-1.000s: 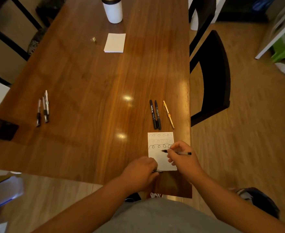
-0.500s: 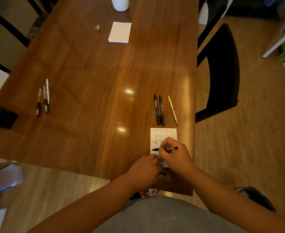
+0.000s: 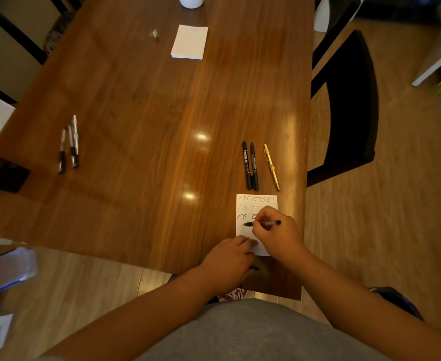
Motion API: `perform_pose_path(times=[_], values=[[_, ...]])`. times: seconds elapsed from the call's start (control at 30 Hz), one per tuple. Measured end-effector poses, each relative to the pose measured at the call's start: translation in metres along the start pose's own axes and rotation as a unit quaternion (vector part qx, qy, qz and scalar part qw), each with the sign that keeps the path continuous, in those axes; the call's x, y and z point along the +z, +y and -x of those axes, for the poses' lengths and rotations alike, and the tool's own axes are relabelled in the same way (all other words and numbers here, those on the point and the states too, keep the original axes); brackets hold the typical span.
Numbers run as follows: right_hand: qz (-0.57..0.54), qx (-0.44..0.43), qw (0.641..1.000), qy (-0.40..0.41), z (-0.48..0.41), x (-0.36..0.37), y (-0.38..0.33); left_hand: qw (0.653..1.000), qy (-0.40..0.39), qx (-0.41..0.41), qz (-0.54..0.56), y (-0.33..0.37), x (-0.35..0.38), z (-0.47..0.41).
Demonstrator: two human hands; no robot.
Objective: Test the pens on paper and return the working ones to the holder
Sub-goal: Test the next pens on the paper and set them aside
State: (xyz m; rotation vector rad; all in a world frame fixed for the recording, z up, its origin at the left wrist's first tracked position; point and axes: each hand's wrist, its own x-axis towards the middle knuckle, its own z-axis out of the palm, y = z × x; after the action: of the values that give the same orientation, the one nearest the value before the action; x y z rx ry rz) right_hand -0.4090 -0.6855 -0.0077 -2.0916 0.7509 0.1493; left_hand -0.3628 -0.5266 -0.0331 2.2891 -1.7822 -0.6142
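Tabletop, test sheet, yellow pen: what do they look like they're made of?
Tabletop: wood or veneer, glossy; grain lines and lamp glare show. Test sheet: matte white paper, thin and flat, with inked loops on it. Yellow pen: probably plastic, slight sheen; too small to be sure.

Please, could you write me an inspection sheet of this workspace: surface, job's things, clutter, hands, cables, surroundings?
Surface: wooden table, glossy, with lamp glare.
Job's things: paper with rows of loops near the front edge; pen, tip on it; two black markers and yellow pen just beyond it; three pens far left; white cup, maybe the holder, at far edge, cut off.
Clutter: notepad, small clip, dark flat thing at left edge.
Hands: right hand grips the pen; left hand rests on the paper's near corner.
Cables: nothing seen.
Surroundings: black chair at right, wooden floor.
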Motion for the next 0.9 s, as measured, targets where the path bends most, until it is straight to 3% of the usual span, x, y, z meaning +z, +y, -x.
perform_pose_path(times=[0.3,0.57,0.9], values=[[-0.019,0.001,1.000,0.008,0.008,-0.004,0.007,1.000,-0.009,-0.001,-0.028,0.003,-0.001,-0.003],[-0.021,-0.013,1.000,0.007,0.011,-0.002,0.007,1.000,0.016,-0.008,0.012,0.006,0.001,-0.007],[-0.052,0.002,0.999,0.017,0.003,-0.005,0.011,0.999,-0.003,0.004,-0.033,0.010,-0.001,-0.008]])
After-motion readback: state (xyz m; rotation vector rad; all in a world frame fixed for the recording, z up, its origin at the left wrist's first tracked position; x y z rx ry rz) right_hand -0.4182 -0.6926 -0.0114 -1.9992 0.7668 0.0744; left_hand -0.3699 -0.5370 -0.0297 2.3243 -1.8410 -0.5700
